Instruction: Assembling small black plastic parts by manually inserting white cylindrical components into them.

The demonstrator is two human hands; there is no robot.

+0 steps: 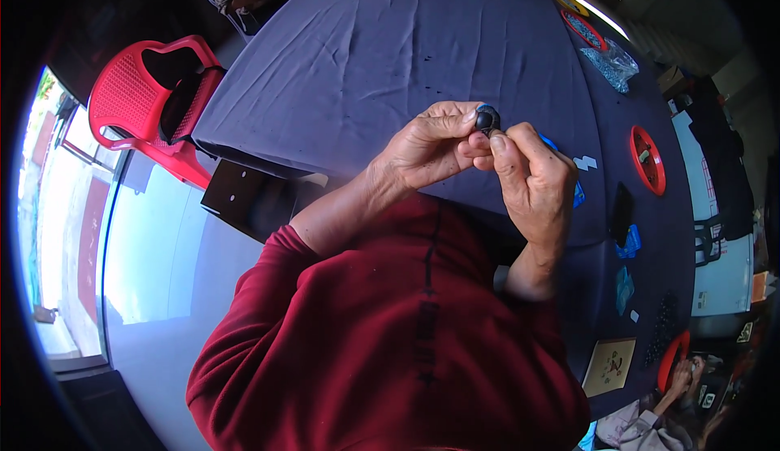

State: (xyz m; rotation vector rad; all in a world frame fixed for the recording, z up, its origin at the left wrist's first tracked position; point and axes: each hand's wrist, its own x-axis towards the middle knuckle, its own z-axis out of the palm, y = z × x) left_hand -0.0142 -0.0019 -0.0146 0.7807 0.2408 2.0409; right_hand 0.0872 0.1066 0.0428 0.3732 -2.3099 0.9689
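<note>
Black rounded piece [487, 119] held above the worktop [390, 61], gripped between thumb and fingers of the left hand [435, 144], right hand [535, 176] pinching at its lower edge, red oval dish [642, 166] farther right, red chair [130, 97] well apart at left.

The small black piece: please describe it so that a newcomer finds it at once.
Start from the large cloth-covered table and look at its near side. There the left hand and right hand meet, with the rounded black piece at their fingertips. Unlike the flat black slab further right, it is held up, not lying.
</note>
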